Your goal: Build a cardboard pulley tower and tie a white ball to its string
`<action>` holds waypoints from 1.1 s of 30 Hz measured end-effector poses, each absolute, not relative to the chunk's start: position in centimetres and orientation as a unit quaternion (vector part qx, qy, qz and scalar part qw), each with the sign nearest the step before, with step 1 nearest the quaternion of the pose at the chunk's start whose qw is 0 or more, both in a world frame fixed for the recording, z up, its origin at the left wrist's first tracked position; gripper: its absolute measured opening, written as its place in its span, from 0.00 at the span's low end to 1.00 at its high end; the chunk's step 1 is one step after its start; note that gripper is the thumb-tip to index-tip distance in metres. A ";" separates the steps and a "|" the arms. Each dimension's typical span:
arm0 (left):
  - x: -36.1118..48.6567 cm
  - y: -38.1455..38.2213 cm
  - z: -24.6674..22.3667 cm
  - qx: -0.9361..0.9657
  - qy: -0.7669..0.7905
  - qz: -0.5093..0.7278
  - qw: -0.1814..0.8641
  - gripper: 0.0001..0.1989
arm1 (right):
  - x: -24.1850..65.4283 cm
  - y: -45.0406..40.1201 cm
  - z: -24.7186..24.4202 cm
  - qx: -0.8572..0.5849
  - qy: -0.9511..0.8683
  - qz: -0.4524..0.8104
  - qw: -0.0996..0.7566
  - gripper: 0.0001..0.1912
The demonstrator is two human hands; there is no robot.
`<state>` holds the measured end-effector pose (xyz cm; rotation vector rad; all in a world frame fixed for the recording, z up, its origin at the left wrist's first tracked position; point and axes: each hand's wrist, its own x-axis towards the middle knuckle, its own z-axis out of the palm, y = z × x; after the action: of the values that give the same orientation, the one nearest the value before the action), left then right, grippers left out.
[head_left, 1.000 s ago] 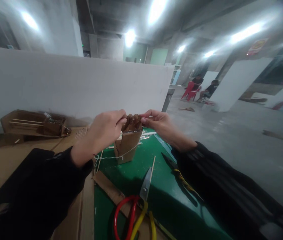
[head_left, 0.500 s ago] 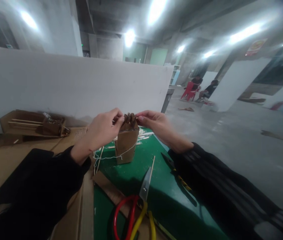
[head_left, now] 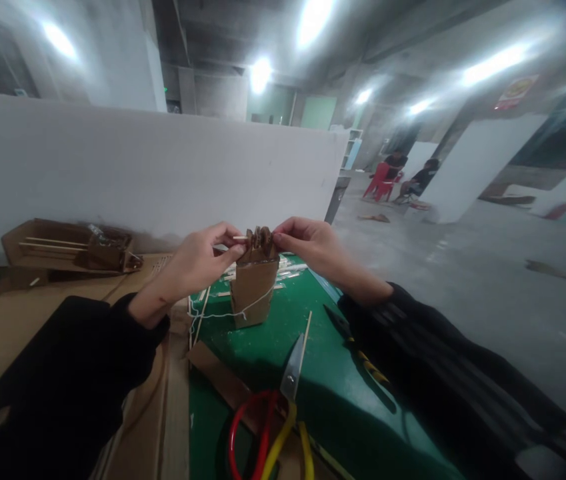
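Green tabletop (head_left: 290,303) supports an upright cardboard box (head_left: 253,293), probably light, crushable, best held by its lower sides; left hand (head_left: 190,263) narrowly parted at a stick (head_left: 239,238), right hand (head_left: 315,247) pinched beside discs (head_left: 265,239), grip unclear.

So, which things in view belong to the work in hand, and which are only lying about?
In use, apparently:
tall brown cardboard box
dark brown discs atop it
thin pale stick
white string

Lying about:
red-and-yellow-handled steel scissors
black-and-yellow pliers

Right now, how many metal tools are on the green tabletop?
2: scissors with red and yellow handles, nearest; black-and-yellow pliers to their right, beside the black right sleeve. Others may be hidden.
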<state>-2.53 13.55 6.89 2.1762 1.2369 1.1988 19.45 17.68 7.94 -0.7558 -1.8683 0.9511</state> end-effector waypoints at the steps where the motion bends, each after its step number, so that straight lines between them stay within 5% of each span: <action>1: -2.6 13.6 6.8 0.769 0.433 0.429 0.195 0.10 | 19.4 17.6 8.0 -0.304 -0.753 0.383 0.440 0.07; 9: -2.6 13.0 6.4 0.763 0.410 0.435 0.246 0.12 | 19.5 17.3 8.4 -0.284 -0.763 0.398 0.422 0.05; 18: -2.2 12.5 5.6 0.782 0.401 0.453 0.149 0.15 | 19.5 16.8 8.6 -0.272 -0.793 0.359 0.410 0.09; 33: -1.7 12.6 6.3 0.728 0.411 0.528 0.150 0.07 | 18.3 15.7 9.2 -0.264 -0.788 0.357 0.427 0.06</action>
<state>-1.66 12.58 6.33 2.0918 1.1824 1.5160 18.28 15.68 9.17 -0.6607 -1.9691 0.8913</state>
